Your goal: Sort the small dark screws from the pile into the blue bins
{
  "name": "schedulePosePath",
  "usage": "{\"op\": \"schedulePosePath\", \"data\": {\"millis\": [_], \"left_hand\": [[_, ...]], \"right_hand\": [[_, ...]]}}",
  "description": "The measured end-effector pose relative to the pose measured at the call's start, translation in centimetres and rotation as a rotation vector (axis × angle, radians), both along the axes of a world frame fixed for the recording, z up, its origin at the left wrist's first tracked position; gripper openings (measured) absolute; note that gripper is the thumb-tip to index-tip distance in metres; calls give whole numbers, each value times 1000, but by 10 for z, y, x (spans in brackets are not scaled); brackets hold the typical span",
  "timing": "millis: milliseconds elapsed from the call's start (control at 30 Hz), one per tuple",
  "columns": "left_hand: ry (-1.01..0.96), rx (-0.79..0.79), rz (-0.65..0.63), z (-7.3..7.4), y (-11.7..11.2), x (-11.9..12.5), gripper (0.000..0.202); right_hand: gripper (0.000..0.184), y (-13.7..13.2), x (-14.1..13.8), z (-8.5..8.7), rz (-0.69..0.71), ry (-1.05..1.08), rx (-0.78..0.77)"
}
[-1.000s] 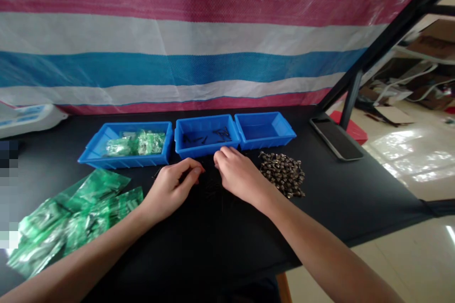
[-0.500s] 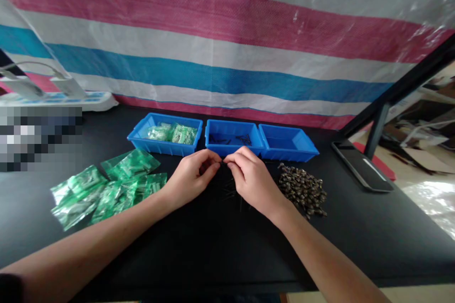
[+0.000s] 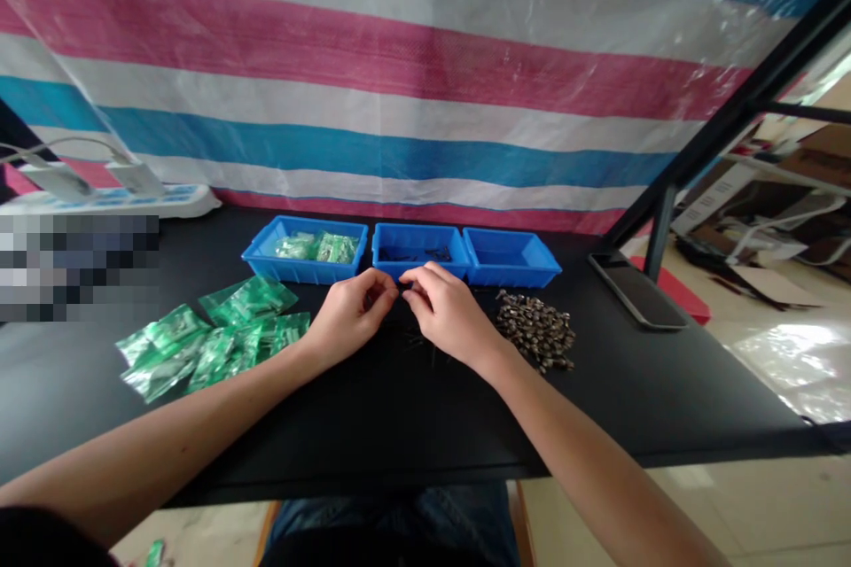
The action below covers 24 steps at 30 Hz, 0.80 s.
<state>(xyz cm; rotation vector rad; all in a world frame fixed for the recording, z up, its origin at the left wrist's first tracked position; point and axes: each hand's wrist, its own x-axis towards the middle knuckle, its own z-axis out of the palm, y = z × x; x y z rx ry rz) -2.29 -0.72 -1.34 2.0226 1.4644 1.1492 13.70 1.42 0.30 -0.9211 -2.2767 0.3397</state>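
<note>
My left hand (image 3: 351, 317) and my right hand (image 3: 447, 312) meet fingertip to fingertip over the black table (image 3: 412, 425), just in front of the middle blue bin (image 3: 420, 250). Both hands are pinched closed around a small dark piece between them, too small to name. Thin black screws (image 3: 425, 345) lie scattered on the table under the hands. A heap of small metal parts (image 3: 537, 330) sits right of my right hand. Green plastic bags (image 3: 211, 341) lie left of my left hand.
Three blue bins stand in a row: the left bin (image 3: 304, 248) holds green bags, the middle one dark screws, the right bin (image 3: 511, 257) looks bare. A phone (image 3: 636, 299) lies at the right by a black post (image 3: 658, 230). A striped tarp hangs behind.
The view has shifted and pulled back. My hands came together from slightly apart and now pinch at the same spot in front of the middle bin.
</note>
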Motion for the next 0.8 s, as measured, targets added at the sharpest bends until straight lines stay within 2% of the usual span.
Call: {"op": "schedulePosePath", "data": {"millis": [167,367,800], "left_hand": [[13,11,24,2,-4,2,23],[11,3,7,3,-5,4,26],[51,2,-53,2,-5,4,22]], "right_hand": [[16,-4,-2,1,17,-60,23],[10,-1,0,2,-83,-26,16],[11,-6,2,7,-153,-133,57]]}}
